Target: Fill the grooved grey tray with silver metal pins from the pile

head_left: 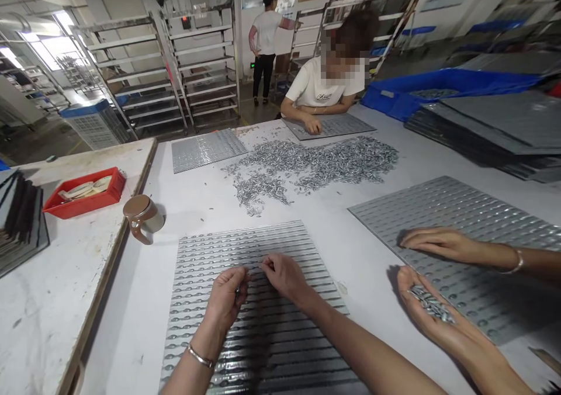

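Note:
A grey ridged tray [302,354] lies on the white table before me. Small shiny oval metal pieces [177,336] sit in the grooves on its left side and along its far rows. Over the middle of this tray, my left hand [224,295] is closed around a few of the same small pieces, partly hidden by the fingers. Close beside it on the right, my right hand [284,275] is pinched at the tray surface; what lies between its fingertips is too small to make out. Farther off is a loose pile of metal pieces [324,161].
At right, a co-worker's hand [432,313] cups metal pieces beside another ridged tray [438,202]. Across the table a person [326,91] works at a tray. A brown-lidded mug [144,214], a red bin [85,196], stacked trays [491,126] and a blue bin [390,94] stand around.

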Motion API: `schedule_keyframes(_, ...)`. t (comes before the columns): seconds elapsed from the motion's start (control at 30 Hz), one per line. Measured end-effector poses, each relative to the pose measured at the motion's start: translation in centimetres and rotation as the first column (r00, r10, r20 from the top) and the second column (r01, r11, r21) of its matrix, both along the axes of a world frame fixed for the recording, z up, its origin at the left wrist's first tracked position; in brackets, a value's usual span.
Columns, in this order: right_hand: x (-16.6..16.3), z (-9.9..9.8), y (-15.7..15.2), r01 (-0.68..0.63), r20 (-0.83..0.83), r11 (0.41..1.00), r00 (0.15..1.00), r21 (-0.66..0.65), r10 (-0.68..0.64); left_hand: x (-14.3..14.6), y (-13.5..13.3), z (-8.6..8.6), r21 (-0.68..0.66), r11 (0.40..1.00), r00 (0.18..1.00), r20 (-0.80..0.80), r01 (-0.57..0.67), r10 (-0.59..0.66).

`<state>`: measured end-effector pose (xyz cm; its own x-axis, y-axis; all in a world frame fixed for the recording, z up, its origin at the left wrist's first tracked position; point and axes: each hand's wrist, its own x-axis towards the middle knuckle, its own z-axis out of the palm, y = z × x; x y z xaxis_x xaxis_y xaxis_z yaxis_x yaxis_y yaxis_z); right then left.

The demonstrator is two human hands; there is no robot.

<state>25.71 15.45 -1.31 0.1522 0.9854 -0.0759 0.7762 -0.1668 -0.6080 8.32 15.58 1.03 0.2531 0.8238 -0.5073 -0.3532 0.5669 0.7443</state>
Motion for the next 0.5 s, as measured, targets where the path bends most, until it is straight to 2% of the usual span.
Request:
schedule_keyframes(0.1,0.3,0.3,0.1,0.024,-0.014,1.000,1.000,-0.014,-0.024,0.2,-0.1,0.2,-0.029,1.000,0.999,0.032,0.006,-0.005)
schedule_keyframes(0.17,0.5,0.9,-0.3,0.023,-0.125,0.999,0.992,0.032,-0.019,0.3,-0.4,0.5,-0.058,0.998,0.997,0.071,0.022,-0.018)
schedule_keyframes(0.27,0.6,2.4,-1.8,-0.045,-0.334,0.979,0.936,0.199,0.110,0.5,-0.9,1.1,-0.059,0.996,0.990,0.121,0.074,-0.066)
schedule_keyframes(0.33,0.5,3.4,-3.0,-0.103,-0.403,0.960,0.892,0.259,0.205,0.7,-1.2,1.4,-0.017,0.995,0.988,0.125,0.097,-0.095)
schedule_keyframes(0.4,0.3,4.2,-3.8,-0.126,-0.468,0.962,0.853,0.243,0.230,1.1,-1.4,1.6,0.018,0.995,0.990,0.099,0.102,-0.103)
schedule_keyframes(0.5,0.1,4.5,-4.3,-0.099,-0.590,0.982,0.789,0.158,0.174,1.6,-1.4,1.5,0.029,0.993,0.993,0.031,0.113,-0.114)
